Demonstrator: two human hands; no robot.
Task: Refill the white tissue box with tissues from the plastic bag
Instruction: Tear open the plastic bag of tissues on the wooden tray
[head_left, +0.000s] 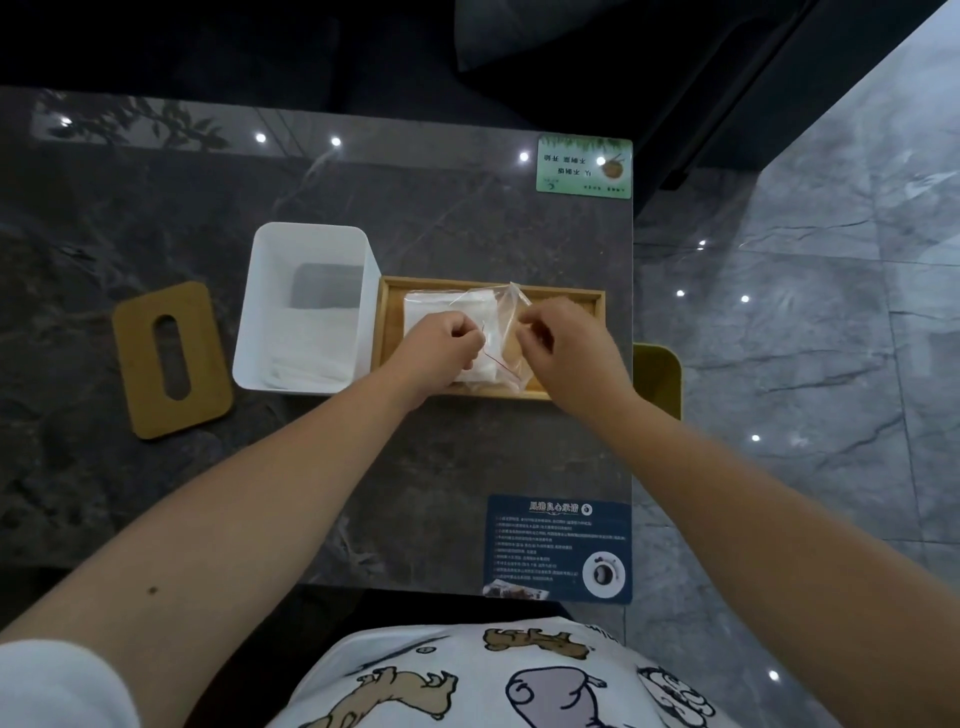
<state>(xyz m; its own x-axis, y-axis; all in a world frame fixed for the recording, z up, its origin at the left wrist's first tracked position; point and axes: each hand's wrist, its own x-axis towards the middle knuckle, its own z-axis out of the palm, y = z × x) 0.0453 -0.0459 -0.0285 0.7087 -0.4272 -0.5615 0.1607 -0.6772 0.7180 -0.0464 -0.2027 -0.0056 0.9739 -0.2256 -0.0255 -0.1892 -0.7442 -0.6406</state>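
On a dark marbled worktop (156, 218), seen from above by the person working, one tan wooden lid (171, 359) with a slot lies flat at the far left, off its box. Just right of it stands one white tissue box (306, 306), open at the top; some white tissue shows at its bottom, but it is far from full. Touching the box's right side sits one shallow wooden tray (571, 306). Over the tray, one clear plastic bag (498, 332) with a red seal line holds a folded stack of white tissues (436, 306). The left hand (447, 345) has its fingers pinched together on the bag's near edge by the red line, and the right hand (550, 332) pinches the opposite side of the bag's mouth, so both appear to be pulling the seal apart. By this view the lid is already removed and the bag is just being opened; taking out the tissues, packing them into the box and refitting the lid seem still to come. Farther right, one green card (584, 166) lies at the worktop's far corner, one dark blue printed card (558, 548) at its near corner, and one yellow-rimmed bin (660, 374) stands beyond the edge.
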